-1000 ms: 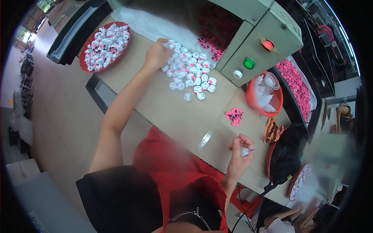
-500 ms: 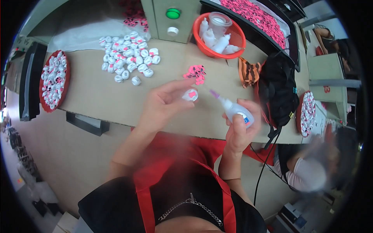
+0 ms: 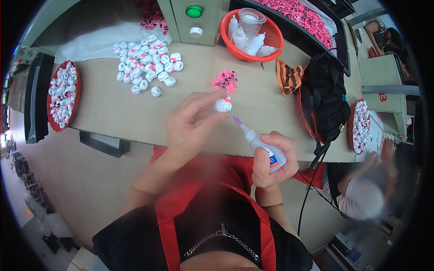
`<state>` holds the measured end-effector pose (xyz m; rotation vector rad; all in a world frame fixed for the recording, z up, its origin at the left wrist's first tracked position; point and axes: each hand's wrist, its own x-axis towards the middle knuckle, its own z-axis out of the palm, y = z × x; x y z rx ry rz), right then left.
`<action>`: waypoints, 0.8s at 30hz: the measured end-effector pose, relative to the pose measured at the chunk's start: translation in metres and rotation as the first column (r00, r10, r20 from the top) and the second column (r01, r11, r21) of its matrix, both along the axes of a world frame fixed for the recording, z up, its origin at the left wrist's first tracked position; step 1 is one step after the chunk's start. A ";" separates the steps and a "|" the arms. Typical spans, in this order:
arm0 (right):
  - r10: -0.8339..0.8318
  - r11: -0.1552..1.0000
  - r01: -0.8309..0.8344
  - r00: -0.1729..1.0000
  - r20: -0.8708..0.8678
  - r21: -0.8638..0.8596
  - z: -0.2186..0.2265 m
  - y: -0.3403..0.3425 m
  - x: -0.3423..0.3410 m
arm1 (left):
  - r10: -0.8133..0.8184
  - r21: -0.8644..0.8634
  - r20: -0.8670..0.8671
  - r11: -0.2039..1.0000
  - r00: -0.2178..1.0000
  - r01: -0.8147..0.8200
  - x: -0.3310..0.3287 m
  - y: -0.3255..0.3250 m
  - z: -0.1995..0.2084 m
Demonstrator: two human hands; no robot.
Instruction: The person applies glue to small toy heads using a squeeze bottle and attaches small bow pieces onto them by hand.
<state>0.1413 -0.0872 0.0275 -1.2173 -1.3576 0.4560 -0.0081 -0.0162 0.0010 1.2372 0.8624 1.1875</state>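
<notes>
Between thumb and fingers, my left hand (image 3: 186,126) pinches a small round white piece (image 3: 222,105) with a pink patch on top. My right hand (image 3: 282,156) is wrapped round a translucent squeeze bottle (image 3: 257,142) with a purple needle tip. The bottle leans toward the piece, its fine needle at the lower right side; whether it touches, I cannot tell. Just beyond my left fingers lies a little heap of flat pink pieces (image 3: 224,81) with dark spots. Farther left, many similar white pieces (image 3: 147,63) are spread on the table (image 3: 108,106).
A red basket (image 3: 246,56) at the back holds white bottles and a clear jar. Right of it are a striped cloth (image 3: 288,77) and a black bag (image 3: 323,101). Red trays of white pieces stand at far left (image 3: 77,97) and far right (image 3: 351,124). Another person (image 3: 361,192) sits at right.
The squeeze bottle has come left, bringing its tip up to the white piece. My left hand has turned the piece, so its pink patch now sits at the top.
</notes>
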 end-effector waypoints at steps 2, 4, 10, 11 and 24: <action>-0.005 1.000 0.005 1.000 0.026 0.016 0.001 0.004 0.001 | 0.034 0.090 -0.042 0.996 0.999 -0.030 0.001 0.001 0.000; 0.003 0.997 -0.009 0.997 0.081 0.077 0.005 0.008 0.002 | 0.034 0.115 -0.054 0.993 0.998 -0.028 0.001 0.000 0.001; -0.020 0.997 0.014 0.997 0.074 0.082 0.002 0.010 0.000 | 0.038 0.129 -0.042 0.991 0.998 -0.032 0.000 -0.001 -0.001; -0.020 0.997 0.014 0.997 0.074 0.081 0.001 0.010 -0.001 | 0.038 0.128 -0.043 0.991 0.998 -0.032 0.000 -0.001 -0.001; 0.027 0.999 -0.030 0.998 0.064 0.037 0.004 0.010 0.003 | -0.016 -0.025 -0.005 1.000 1.000 0.016 -0.003 0.001 0.002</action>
